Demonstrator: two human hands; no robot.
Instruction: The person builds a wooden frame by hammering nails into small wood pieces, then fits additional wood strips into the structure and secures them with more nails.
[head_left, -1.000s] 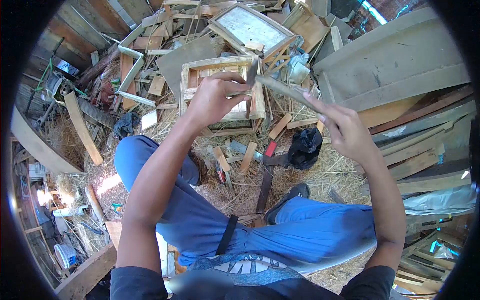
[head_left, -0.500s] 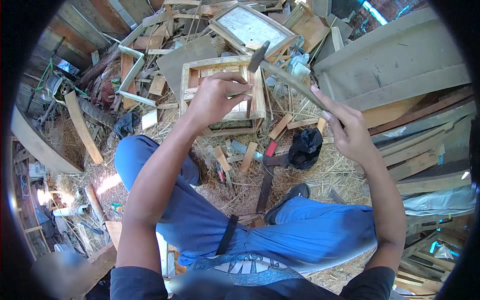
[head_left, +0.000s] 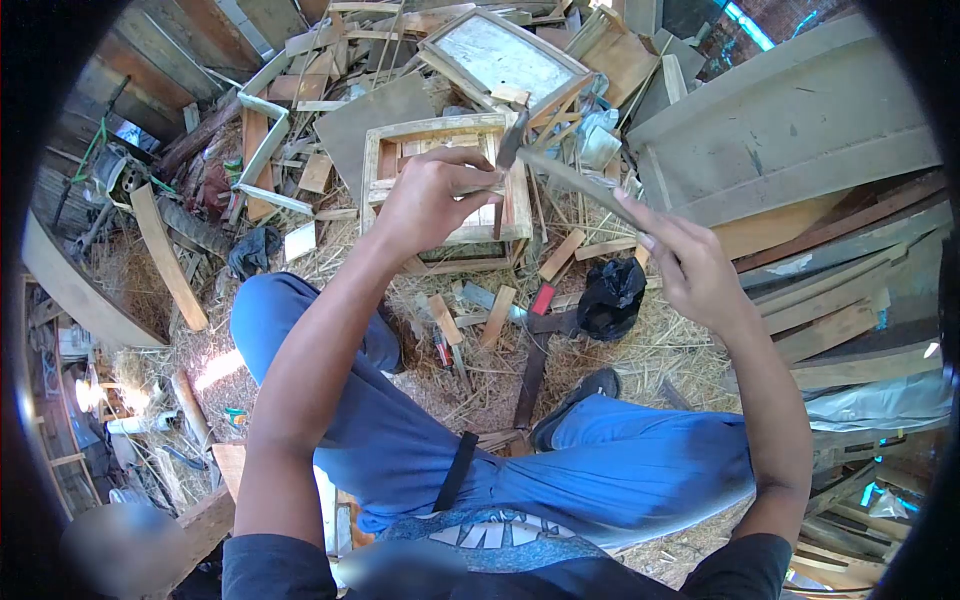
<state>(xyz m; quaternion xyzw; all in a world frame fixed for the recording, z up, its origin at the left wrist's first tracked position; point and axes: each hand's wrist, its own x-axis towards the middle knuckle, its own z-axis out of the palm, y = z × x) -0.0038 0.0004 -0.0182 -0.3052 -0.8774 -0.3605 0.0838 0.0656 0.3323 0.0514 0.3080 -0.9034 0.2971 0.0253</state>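
Observation:
My right hand (head_left: pixel 685 262) is closed round the wooden handle of a hammer (head_left: pixel 580 182). The hammer's dark head is low by the right side of a wooden frame (head_left: pixel 515 215), close to my left fingertips; whether it touches anything cannot be made out. My left hand (head_left: pixel 432 198) rests over the frame, thumb and fingers pinched together at its right side. Whatever lies between those fingertips is too small to name. The back of that hand hides part of the frame's inner slats.
Around my legs, straw and wood offcuts (head_left: pixel 497 317) cover the ground. Nearby lie a black plastic bag (head_left: pixel 611 298) and a dark, flat blade-like tool with a red part (head_left: pixel 531 378). A framed panel (head_left: pixel 505 55) leans behind, and large boards (head_left: pixel 790 125) stand at right.
The hammer head has dropped slightly toward my left fingertips, and my right hand has shifted a little left. My left hand keeps its pinch in the same place.

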